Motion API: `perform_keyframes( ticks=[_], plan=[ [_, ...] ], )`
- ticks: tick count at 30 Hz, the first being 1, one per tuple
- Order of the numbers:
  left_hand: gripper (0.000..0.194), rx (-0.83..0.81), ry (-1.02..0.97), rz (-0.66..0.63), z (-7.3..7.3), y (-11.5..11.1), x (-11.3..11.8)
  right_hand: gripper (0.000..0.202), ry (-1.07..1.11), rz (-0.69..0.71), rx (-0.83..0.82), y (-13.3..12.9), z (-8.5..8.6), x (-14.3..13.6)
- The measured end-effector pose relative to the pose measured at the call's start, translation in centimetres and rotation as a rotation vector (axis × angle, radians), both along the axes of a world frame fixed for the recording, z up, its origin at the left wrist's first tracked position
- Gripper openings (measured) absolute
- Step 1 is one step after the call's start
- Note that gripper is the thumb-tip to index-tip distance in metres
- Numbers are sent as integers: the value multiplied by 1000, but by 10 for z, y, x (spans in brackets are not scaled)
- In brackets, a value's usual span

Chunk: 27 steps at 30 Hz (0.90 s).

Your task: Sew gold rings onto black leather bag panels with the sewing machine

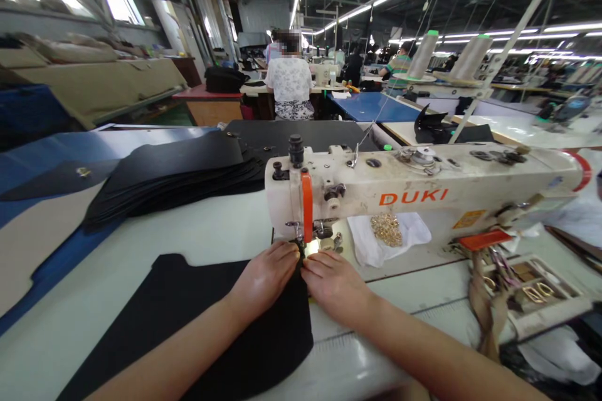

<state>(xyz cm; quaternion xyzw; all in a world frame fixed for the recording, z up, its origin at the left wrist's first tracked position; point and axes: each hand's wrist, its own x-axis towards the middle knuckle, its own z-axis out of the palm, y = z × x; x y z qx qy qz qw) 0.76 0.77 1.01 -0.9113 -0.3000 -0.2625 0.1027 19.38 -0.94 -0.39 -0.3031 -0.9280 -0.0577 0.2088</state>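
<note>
A flat black panel (188, 307), cut with a notched top edge, lies on the pale machine table and runs under my left forearm. My left hand (268, 272) is closed on the panel's upper right corner, beside the needle area of a white sewing machine (357, 182). Close against it, my right hand (335, 283) is also closed, its fingertips meeting the panel's right edge. Whatever the right fingers pinch is hidden. A small lamp (311, 247) glows at the needle, just beyond both hands. An orange guard strip (306, 207) hangs down the machine's head.
A stack of black panels (174, 182) lies at the back left. Small gold hardware (386, 229) fills a white bag under the machine arm. On the right are a compartment tray (540, 294) and brown strips (484, 307). A co-worker (289, 84) sits ahead, facing away.
</note>
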Motion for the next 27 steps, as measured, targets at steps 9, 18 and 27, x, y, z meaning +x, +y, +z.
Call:
perform_keyframes(
  ticks=[9,18,27],
  plan=[
    [38,26,14,-9,1,3,1,7,21,-21,-28,1,0,1],
    [38,42,15,2,-1,9,1,7,22,-35,-29,4,-1,0],
    [38,82,-3,4,-3,10,-1,8,7,-35,-16,5,-2,0]
  ],
)
